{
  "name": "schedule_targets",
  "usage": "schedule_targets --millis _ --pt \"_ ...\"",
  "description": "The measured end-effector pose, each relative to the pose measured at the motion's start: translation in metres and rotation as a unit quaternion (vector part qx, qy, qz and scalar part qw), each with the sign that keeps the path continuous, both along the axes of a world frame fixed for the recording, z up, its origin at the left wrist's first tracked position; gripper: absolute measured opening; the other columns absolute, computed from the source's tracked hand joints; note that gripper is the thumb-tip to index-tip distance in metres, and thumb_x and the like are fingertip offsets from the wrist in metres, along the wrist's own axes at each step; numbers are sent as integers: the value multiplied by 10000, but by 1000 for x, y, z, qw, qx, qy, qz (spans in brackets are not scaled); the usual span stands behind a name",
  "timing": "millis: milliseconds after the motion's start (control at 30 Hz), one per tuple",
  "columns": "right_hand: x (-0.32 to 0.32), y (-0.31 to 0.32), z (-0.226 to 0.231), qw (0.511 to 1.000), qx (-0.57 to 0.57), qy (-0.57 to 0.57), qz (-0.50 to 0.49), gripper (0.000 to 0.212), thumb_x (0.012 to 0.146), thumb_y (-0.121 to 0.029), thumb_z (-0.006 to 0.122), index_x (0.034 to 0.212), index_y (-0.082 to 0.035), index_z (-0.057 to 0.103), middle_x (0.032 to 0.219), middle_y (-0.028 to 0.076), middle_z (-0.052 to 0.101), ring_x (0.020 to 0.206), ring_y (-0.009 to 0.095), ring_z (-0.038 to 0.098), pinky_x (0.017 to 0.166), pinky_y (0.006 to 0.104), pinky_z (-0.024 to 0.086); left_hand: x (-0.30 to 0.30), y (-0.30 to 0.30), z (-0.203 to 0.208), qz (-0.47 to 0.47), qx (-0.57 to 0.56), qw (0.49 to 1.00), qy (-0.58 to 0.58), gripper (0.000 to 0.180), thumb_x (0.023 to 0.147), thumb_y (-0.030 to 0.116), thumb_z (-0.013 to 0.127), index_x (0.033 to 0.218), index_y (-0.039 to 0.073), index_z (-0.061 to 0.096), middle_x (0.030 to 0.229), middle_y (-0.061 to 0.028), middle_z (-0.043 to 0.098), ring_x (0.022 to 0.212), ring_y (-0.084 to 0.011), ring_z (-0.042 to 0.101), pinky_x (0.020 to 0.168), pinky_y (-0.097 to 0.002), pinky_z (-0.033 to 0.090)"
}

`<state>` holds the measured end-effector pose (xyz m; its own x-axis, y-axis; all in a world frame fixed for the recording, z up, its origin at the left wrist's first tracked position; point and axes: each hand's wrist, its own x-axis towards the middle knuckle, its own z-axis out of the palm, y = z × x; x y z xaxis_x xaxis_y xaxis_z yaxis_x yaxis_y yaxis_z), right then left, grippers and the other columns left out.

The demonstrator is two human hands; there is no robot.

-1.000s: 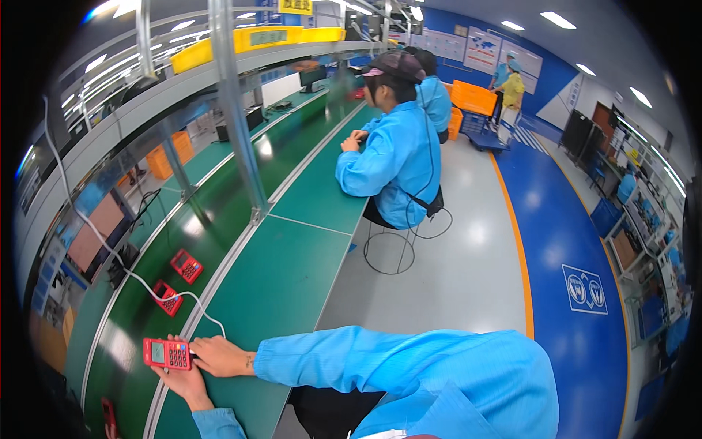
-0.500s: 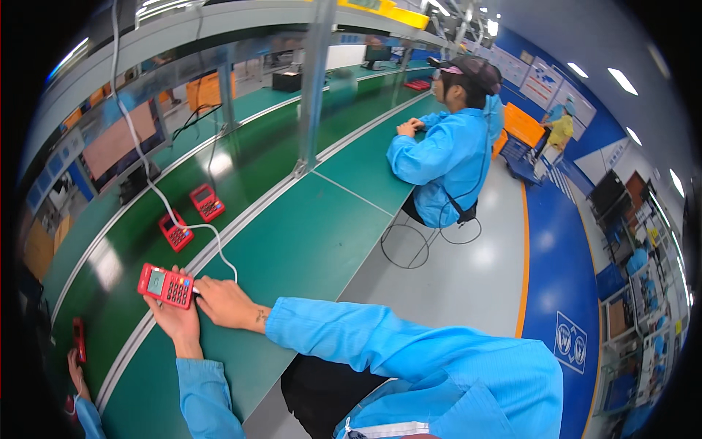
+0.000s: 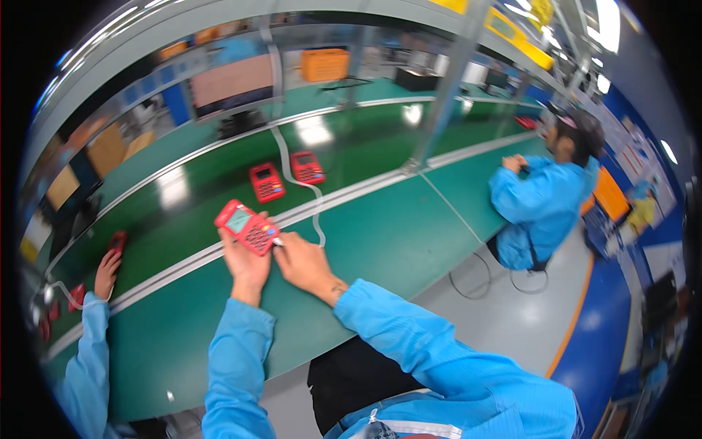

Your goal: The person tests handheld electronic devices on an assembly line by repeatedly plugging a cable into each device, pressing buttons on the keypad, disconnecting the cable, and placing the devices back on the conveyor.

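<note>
Head view, red terminal: The red terminal (image 3: pixel 247 227) is held up over the near edge of the green belt (image 3: pixel 197 194) and the metal rail (image 3: pixel 351 194), tilted, with its lit screen (image 3: pixel 238 222) toward upper left and its keypad (image 3: pixel 259 235) toward the right hand.
Left hand: The left hand (image 3: pixel 248 267) is palm up and partly closed around the terminal from below, thumb along the near side, fingers behind. This looks like a sound cradle: it leaves screen and keys uncovered and gives a firm base to push or pull against.
Right hand: The right hand (image 3: pixel 306 263) is closed to a pinch at the terminal's keypad end, on a small white plug (image 3: pixel 277 241).
Plug seating: Whether it is fully in cannot be told; the fingers hide most of the joint. Best to move it straight along the port's line, without rocking, gripping the plug's body rather than its cord.
White cable: The white cable (image 3: pixel 285 157) crosses the belt and rail toward the right hand, passing between two other red terminals (image 3: pixel 266 182). Leaving slack there should spare the port any sideways tug and avoid dragging those units.
Green counter: The counter (image 3: pixel 395 241) below the right hand could support that wrist for finer control.
</note>
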<state>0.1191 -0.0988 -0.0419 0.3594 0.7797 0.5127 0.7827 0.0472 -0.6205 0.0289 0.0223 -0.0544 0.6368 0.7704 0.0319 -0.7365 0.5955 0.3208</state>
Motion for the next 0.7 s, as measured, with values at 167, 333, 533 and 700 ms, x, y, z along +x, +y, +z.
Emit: schedule_targets --millis 167,333,533,700 --pt "1 4 -2 1000 14 -20 -2 226 934 -206 569 1104 -58 582 981 173 634 843 401 643 673 516 519 3 -1 1 4 2 1000 -17 691 987 650 327 1351 81 474 1252 -257 574 1110 -407 582 973 -537 489" --pt "-3 7 -7 999 6 -44 -4 216 944 -222 568 1094 -68 594 986 163 650 823 403 649 687 506 521 -3 -1 2 23 -11 1000 -7 731 975 679 302 1360 79 461 1241 -251 587 1103 -410 590 958 -532 500" --pt "14 3 -3 998 -65 -19 -15 227 978 -272 519 964 -90 655 836 175 677 784 421 648 658 513 496 0 3 1 47 -6 998 -37 741 950 697 353 1347 86 484 1255 -247 584 1104 -387 600 953 -524 500" --pt "17 10 -10 995 -71 67 -17 274 990 -320 520 1032 -98 674 821 185 701 791 412 675 678 497 514 0 -2 -2 61 4 995 -79 715 949 684 394 1350 100 495 1305 -246 548 1144 -382 580 996 -514 476"
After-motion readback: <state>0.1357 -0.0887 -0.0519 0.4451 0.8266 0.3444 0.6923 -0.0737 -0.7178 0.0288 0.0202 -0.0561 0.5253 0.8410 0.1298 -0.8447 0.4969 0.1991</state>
